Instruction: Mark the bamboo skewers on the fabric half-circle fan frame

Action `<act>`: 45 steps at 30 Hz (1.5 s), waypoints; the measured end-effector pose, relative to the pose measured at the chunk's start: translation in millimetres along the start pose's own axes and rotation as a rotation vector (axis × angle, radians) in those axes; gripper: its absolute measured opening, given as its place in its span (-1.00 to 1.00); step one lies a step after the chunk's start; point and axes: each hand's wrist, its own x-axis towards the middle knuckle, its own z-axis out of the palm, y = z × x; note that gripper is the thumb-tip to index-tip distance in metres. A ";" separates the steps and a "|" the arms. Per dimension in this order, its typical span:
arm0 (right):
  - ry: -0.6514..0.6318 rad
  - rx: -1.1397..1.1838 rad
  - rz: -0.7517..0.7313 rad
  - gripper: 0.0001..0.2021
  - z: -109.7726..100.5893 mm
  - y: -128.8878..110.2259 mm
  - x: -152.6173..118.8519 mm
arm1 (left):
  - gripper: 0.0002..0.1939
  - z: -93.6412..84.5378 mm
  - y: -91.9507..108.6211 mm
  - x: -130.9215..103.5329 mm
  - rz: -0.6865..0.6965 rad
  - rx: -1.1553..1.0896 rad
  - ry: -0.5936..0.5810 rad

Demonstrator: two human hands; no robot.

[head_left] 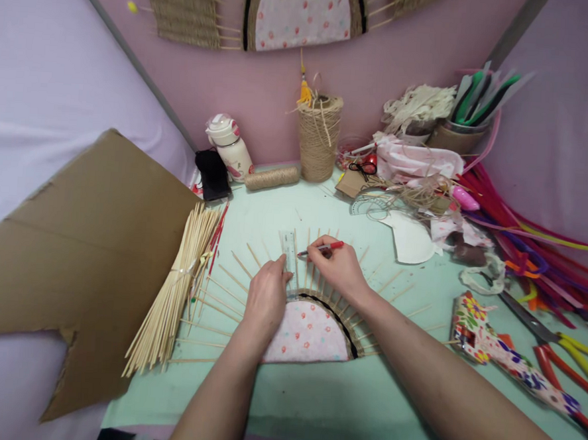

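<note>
My right hand (338,266) grips a red pen (329,247), its tip pointing left toward a clear ruler (289,249). The ruler lies nearly upright in the view, along the thin wooden sticks. My left hand (268,291) pinches its lower part, thumb on its face; the other fingers are partly hidden. Below both hands is a half-round piece covered in pink patterned fabric (311,334), with a black and jute-coloured curved border (344,319). Wooden sticks (241,264) fan outward from that border. My left hand and wrist cover part of the piece's left side.
A tied bundle of sticks (169,299) and a cardboard sheet (87,254) are at left. Behind stand a bottle (231,146) and a twine spool (319,138). At right lie scissors (537,321), a floral-covered glue gun (509,359) and colourful pipe cleaners (536,241).
</note>
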 end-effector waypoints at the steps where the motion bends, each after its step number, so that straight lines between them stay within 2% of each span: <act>1: -0.002 -0.001 -0.003 -0.84 0.1 0.2 0.2 | -0.60 0.4 -0.5 0.0 0.001 0.000 0.004; 45: -0.004 0.055 0.017 -0.86 0.5 0.0 -0.5 | -0.61 2.2 -1.7 0.7 0.009 0.009 0.025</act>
